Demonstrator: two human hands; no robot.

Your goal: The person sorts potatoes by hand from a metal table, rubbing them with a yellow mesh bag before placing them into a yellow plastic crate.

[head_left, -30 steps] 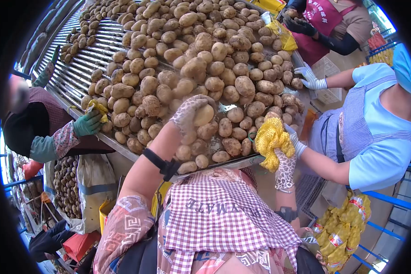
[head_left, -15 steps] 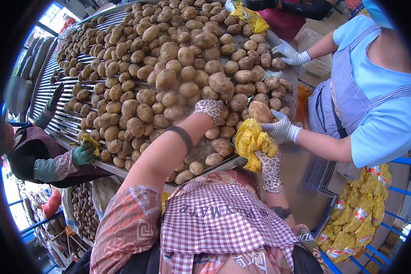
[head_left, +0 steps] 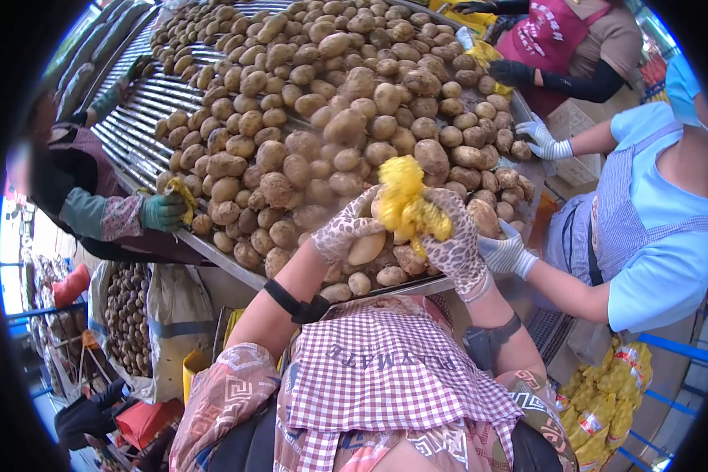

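My left hand, in a leopard-print glove, is curled just left of a yellow mesh bag. A tan potato shows in part at its fingertips, against the bag. My right hand, gloved alike, grips the bunched bag from the right. The bag is blurred, and whatever lies inside it is hidden. Below both hands, loose potatoes cover the sorting table up to its metal front edge.
At right, a co-worker's striped gloved hand is close to my right hand. Another person's green glove holds yellow mesh at left. Filled yellow bags stand at lower right; a large sack of potatoes is at lower left.
My left hand has come back from the potato pile to the bag. My right hand has raised the bag up and left over the table edge. The view has shifted.
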